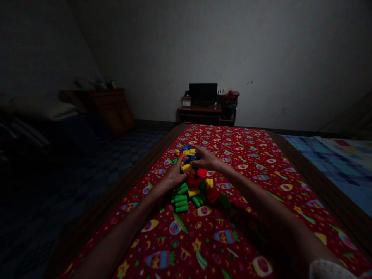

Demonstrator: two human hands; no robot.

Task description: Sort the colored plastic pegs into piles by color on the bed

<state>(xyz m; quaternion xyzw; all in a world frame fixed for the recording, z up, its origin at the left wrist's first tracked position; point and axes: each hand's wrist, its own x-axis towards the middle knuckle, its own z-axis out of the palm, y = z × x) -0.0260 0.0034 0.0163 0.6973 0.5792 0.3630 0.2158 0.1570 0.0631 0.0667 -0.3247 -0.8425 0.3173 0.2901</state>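
A pile of plastic building blocks in yellow, blue, red and green lies on a red patterned cloth. At its left side is my left hand, thumb and fingers apart, right beside a yellow block. My right hand reaches in from the other side, its thumb and fingers spread around blue blocks. Whether either hand presses on a block is hard to see in the dim light. Nearer to me are green blocks, a red block and another yellow block.
The cloth covers a long table with a brown edge. Beyond it, a desk with a dark monitor stands against the wall. A wooden cabinet is at the left. Plaid bedding lies at the right.
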